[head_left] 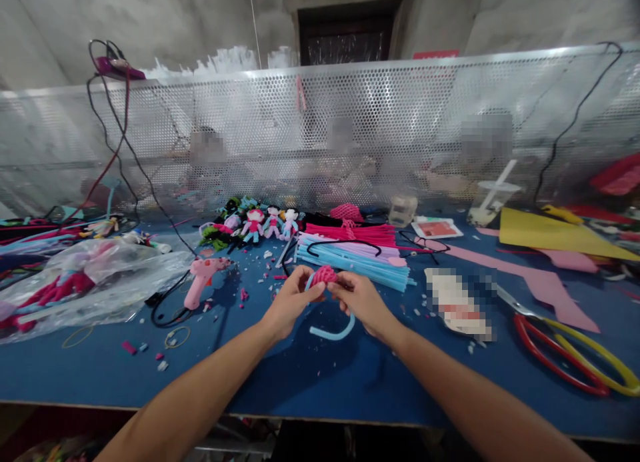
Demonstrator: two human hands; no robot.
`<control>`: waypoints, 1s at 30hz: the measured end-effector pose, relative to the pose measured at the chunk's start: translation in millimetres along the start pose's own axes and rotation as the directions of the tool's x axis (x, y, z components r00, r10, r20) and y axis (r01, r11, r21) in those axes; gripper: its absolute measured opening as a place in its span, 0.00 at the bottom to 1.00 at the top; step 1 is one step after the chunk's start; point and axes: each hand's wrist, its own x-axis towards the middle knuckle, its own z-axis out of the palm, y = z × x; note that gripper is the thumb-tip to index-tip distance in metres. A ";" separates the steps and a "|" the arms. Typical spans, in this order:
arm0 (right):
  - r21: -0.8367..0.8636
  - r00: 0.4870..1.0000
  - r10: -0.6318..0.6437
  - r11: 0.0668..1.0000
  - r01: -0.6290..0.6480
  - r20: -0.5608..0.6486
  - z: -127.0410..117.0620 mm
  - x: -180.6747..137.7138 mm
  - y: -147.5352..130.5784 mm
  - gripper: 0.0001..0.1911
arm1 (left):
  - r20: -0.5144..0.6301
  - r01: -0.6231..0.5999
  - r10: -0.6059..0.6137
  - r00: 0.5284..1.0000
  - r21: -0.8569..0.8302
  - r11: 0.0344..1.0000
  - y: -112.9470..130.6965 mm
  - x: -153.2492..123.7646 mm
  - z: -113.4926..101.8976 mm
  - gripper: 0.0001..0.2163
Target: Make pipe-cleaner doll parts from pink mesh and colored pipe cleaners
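Above the middle of the blue table, my left hand (295, 299) and my right hand (361, 299) meet around a small pink woven piece (324, 275), its strands criss-crossed. The fingers of both hands are closed on it from either side. A light blue pipe cleaner (333, 334) curves down from my right fingers in a hook shape. Its upper part is hidden by the hands, and a bit of light blue also shows along the pink piece's left edge. Just behind lie bundles of light blue (355, 265) and pink (350, 234) pipe cleaners.
Left of my hands stands a pink glue gun (201, 281) with its cord. Large scissors (560, 355), blurred white packaging (455, 302) and a drink cup (490, 205) are on the right. Small dolls (254, 225) sit before a perforated metal screen (280, 142). Scraps dot the table (280, 395).
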 end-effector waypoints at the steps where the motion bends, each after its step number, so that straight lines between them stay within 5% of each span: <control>1: -0.019 1.000 0.002 1.000 -0.002 0.001 -1.1 -0.3 -0.7 0.09 | 0.015 0.004 -0.004 1.000 -0.016 1.000 0.8 -1.4 1.4 0.12; 5: -0.084 0.999 -0.035 0.996 0.036 0.019 -4.6 -2.1 -3.3 0.09 | 0.077 0.046 -0.038 0.996 -0.106 0.993 3.6 -4.0 6.0 0.13; 12: 0.066 0.999 -0.014 0.998 0.017 -0.048 -3.1 -2.3 -9.3 0.21 | -0.028 -0.061 0.061 0.998 0.017 0.998 6.9 -0.1 2.6 0.12; 18: 0.266 0.992 0.106 0.960 -0.086 -0.063 -13.0 3.3 -11.6 0.21 | 0.063 0.150 -0.139 0.988 -0.216 0.965 8.3 5.9 -7.4 0.16; 23: 0.329 0.908 0.080 0.942 0.067 -0.412 -32.6 13.9 -6.0 0.18 | -0.205 -0.002 -0.033 0.978 -0.168 0.986 8.7 10.1 -12.2 0.09; 30: 0.294 0.869 0.054 0.950 0.107 -0.492 -37.1 21.6 4.8 0.19 | -0.295 -0.061 0.040 0.955 -0.063 0.996 2.3 10.0 -7.6 0.14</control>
